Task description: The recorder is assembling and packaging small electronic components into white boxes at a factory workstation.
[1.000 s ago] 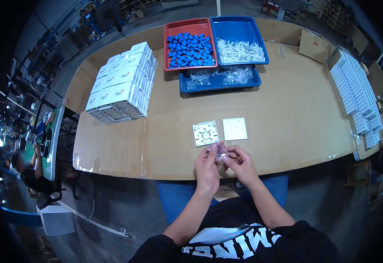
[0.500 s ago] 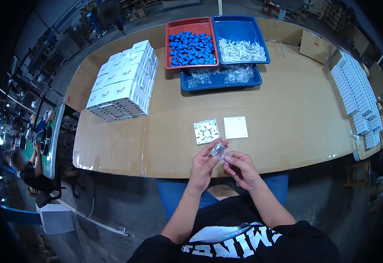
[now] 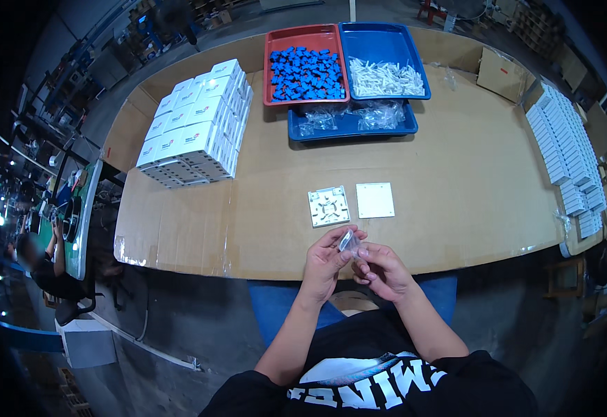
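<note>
Between both hands, just over the table's near edge, is a small clear plastic bag (image 3: 349, 242) with something inside that I cannot make out. My left hand (image 3: 324, 264) pinches it from the left. The fingertips of my right hand (image 3: 385, 270) close on its lower right side. Beyond the hands lies an open white square box base (image 3: 328, 206), with moulded dark-edged parts inside. To its right rests a flat white square cover (image 3: 375, 200), slightly apart from it.
A cardboard-covered table (image 3: 262, 229) carries stacked white boxes (image 3: 192, 132) at left. At the back stand a red tray (image 3: 270, 101) of blue pieces, a blue tray (image 3: 380, 33) of white pieces, and a lower blue tray (image 3: 349, 132) of clear bags. White pieces (image 3: 561, 153) are stacked far right.
The clear bag has turned between my fingers and now stands more upright. Both hands stay in nearly the same place. The view has shifted slightly.
</note>
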`<action>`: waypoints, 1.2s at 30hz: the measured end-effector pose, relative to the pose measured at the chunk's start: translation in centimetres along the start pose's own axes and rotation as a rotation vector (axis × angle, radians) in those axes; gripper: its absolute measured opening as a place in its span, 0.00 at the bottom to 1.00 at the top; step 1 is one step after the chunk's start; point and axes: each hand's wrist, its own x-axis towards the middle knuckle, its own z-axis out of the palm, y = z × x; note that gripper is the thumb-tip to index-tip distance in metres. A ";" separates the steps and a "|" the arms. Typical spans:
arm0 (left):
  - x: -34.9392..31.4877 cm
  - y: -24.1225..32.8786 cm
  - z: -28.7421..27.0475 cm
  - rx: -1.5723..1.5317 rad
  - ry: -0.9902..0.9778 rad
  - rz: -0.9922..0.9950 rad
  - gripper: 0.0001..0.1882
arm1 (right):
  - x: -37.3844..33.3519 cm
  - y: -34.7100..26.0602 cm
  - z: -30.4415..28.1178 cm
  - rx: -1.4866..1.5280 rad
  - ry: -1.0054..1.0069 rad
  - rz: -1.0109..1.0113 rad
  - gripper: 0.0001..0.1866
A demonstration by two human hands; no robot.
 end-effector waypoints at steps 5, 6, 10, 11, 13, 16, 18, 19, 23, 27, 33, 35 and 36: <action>0.1 0.0 0.0 0.055 0.039 0.067 0.30 | 0.2 0.3 -0.9 -0.022 -0.001 0.016 0.06; 0.1 0.2 0.1 0.055 0.041 0.068 0.30 | 0.3 0.2 -0.8 -0.043 0.008 0.029 0.06; 0.2 0.9 0.6 0.472 0.110 0.228 0.26 | 0.0 -0.7 0.1 -0.464 0.216 -0.157 0.11; 0.3 1.1 0.6 0.733 0.115 0.311 0.25 | 0.0 -0.7 0.1 -0.649 0.283 -0.381 0.12; 0.2 2.0 1.3 0.817 0.105 0.325 0.24 | -0.2 -1.5 0.9 -0.831 0.351 -0.609 0.13; 0.2 2.4 1.9 0.941 0.088 0.333 0.24 | -1.1 -3.0 1.8 -1.219 0.182 -0.816 0.11; 0.3 2.4 2.0 0.979 0.080 0.328 0.24 | -0.9 -3.1 1.4 -1.308 0.071 -0.830 0.10; 0.4 2.4 2.1 1.030 0.059 0.349 0.24 | -0.8 -2.9 1.1 -1.308 0.071 -0.829 0.10; 0.2 2.4 1.9 1.166 0.007 0.396 0.24 | -1.0 -2.7 0.2 -1.236 0.047 -0.777 0.12; 0.0 2.5 2.2 1.113 0.025 0.340 0.24 | -1.0 -2.8 -0.1 -1.191 0.027 -0.711 0.13; 0.0 1.9 1.6 1.084 -0.047 0.255 0.21 | -1.2 -3.0 0.4 -1.079 0.009 -0.677 0.13; -0.3 1.8 1.8 0.863 -0.023 0.024 0.17 | -1.3 -3.2 0.3 -1.121 0.031 -0.655 0.12; -0.2 1.7 1.7 0.863 -0.023 0.024 0.17 | -1.3 -3.2 0.4 -1.162 0.049 -0.633 0.10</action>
